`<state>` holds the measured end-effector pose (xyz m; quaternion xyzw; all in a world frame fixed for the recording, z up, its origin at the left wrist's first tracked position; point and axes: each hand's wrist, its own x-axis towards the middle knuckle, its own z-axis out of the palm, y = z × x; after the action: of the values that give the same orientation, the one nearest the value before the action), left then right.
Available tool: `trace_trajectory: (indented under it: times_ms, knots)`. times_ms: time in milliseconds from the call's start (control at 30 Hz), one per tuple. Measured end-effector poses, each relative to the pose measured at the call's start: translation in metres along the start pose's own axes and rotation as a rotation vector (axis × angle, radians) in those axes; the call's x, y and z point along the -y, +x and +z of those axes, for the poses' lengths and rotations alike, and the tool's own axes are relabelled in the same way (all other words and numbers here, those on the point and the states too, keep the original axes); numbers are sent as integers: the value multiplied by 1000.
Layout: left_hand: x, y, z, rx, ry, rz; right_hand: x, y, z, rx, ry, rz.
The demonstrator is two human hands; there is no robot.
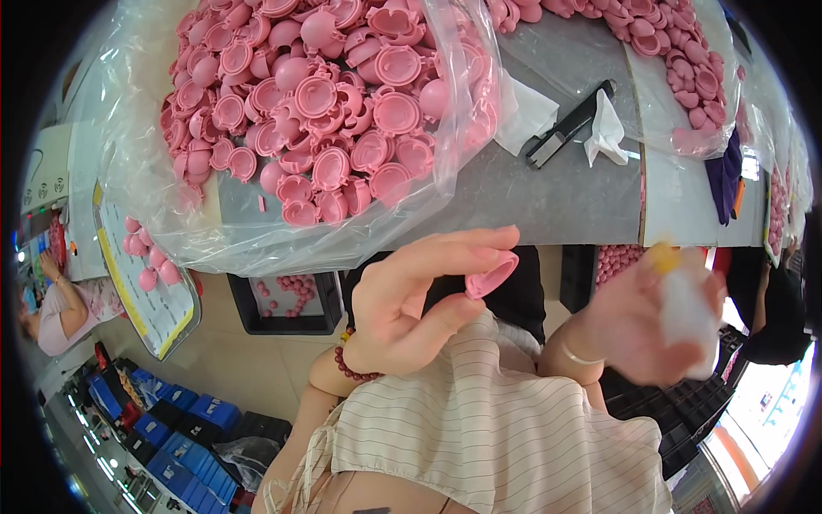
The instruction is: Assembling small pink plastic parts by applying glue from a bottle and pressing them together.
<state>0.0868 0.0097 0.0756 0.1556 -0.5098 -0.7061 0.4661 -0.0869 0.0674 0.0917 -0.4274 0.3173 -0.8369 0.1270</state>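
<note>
My left hand pinches a pink plastic half-shell with a round rim between thumb and fingers, just off the table's front edge. To the right, my right hand is smeared by motion. A soft white wipe, also blurred, is in it, and something yellow covers a fingertip. Beyond the left hand, a big heap of similar pink half-shells fills a clear plastic bag lying open on the grey table.
Crumpled white tissues flank a long black tool on the table. More pink pieces lie in plastic at the back right. Pink balls rest on a yellow-edged board and in a black crate. A person sits far left.
</note>
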Motion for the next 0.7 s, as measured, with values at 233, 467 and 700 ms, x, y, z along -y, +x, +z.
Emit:
trace_trajectory:
  times_ms: [233,467,700]
  knots:
    - [11,-2,-15,89,-457,-39,-15,56,-75,-168,-978,137]
    - [13,1,-15,130,-748,-242,-22,62,-109,-127,-1108,198]
    - [15,1,-13,124,-855,-293,-11,70,-62,37,-1371,-387]
